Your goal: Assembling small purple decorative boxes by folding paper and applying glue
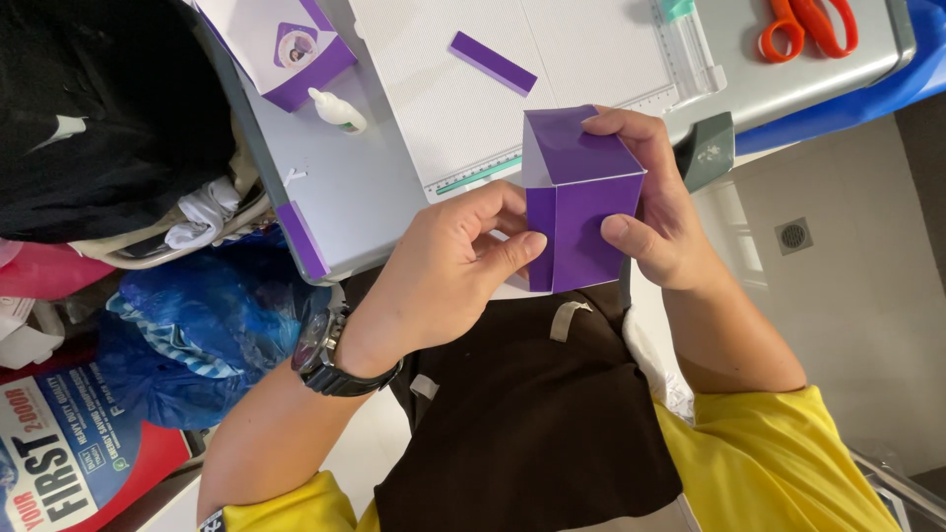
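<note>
I hold a folded purple paper box [577,202] with a white inner flap between both hands, just in front of the grey table edge. My left hand [448,271], with a dark wristwatch, pinches the box's left side with thumb and fingers. On the right side, my right hand [662,202] grips it with the thumb on the front face and the fingers curled over the top edge.
On the grey table [365,197] lie a white paper trimmer [581,59], a loose purple strip [493,63], a small white glue bottle [337,109], a purple-and-white card [286,44] and orange scissors [808,25]. Blue plastic bags [197,325] and clothes pile at the left.
</note>
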